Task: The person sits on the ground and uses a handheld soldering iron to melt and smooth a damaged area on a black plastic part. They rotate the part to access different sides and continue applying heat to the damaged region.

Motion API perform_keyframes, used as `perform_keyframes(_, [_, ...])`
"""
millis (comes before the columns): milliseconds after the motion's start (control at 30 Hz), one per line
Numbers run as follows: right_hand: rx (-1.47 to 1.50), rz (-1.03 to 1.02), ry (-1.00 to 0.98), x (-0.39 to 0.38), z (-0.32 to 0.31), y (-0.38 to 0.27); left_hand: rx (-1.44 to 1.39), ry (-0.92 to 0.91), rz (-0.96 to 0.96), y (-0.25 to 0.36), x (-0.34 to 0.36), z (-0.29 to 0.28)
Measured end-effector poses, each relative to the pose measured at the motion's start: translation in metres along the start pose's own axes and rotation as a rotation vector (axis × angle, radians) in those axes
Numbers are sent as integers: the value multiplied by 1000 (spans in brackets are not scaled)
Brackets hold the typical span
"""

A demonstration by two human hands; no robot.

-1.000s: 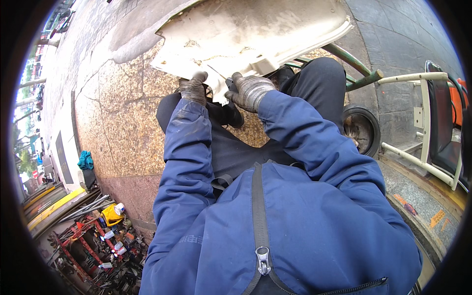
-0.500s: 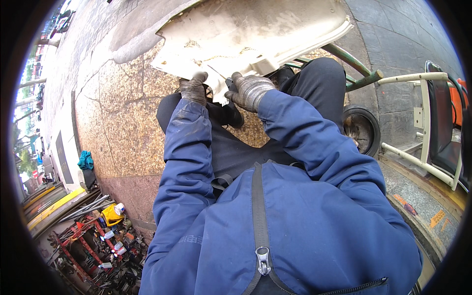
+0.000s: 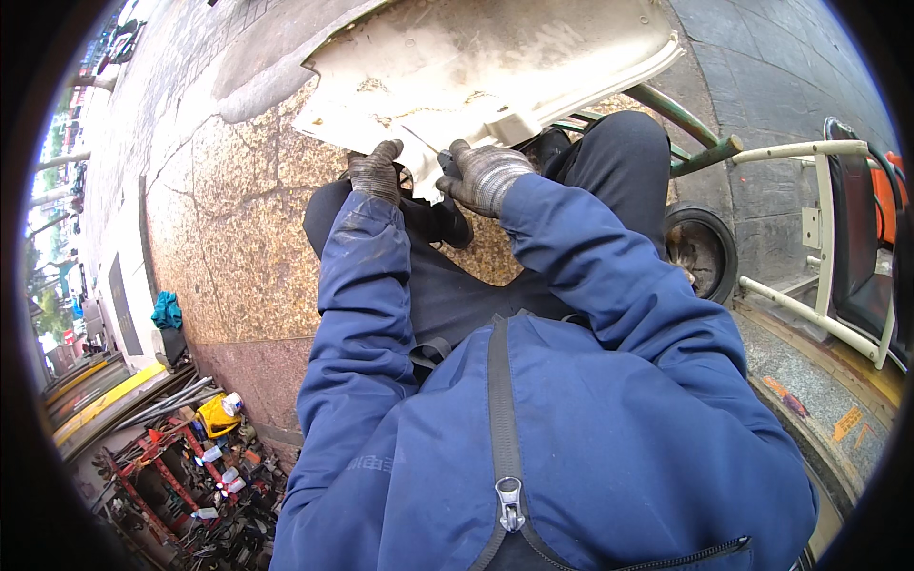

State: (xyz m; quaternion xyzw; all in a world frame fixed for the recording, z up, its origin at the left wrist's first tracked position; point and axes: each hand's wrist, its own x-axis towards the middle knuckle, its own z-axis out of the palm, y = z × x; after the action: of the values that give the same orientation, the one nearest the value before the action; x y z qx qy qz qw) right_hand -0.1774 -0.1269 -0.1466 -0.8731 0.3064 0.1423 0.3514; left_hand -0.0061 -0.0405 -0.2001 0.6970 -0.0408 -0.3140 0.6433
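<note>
A large dirty white plastic panel (image 3: 495,67) lies on the stone pavement in front of my knees. My left hand (image 3: 374,171), in a grimy grey glove, presses against the panel's near edge. My right hand (image 3: 484,174), also gloved, is closed around a small dark tool at the same edge, close beside the left hand. The tool is mostly hidden by the fingers. My blue jacket sleeves and dark trousers fill the middle of the view.
A small black wheel (image 3: 700,249) and a green metal frame (image 3: 700,147) sit to my right, with white tubing (image 3: 819,200) beyond. Tools and bottles lie in a red rack (image 3: 190,466) at lower left. Speckled stone paving (image 3: 228,247) spreads to the left.
</note>
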Motion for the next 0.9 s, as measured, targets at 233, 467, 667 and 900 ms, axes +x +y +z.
perform_keyframes(233, [16, 3, 5, 0, 2, 5, -67, -12, 67, 0, 0, 2])
perform_keyframes(467, [22, -12, -5, 1, 2, 4, -72, -18, 58, -1, 1, 2])
perform_keyframes(667, [-7, 17, -9, -4, 0, 4, -91, -28, 35, 2, -3, 3])
perform_keyframes(900, [18, -3, -29, 0, 0, 2, -21, 4, -18, 5, -4, 3])
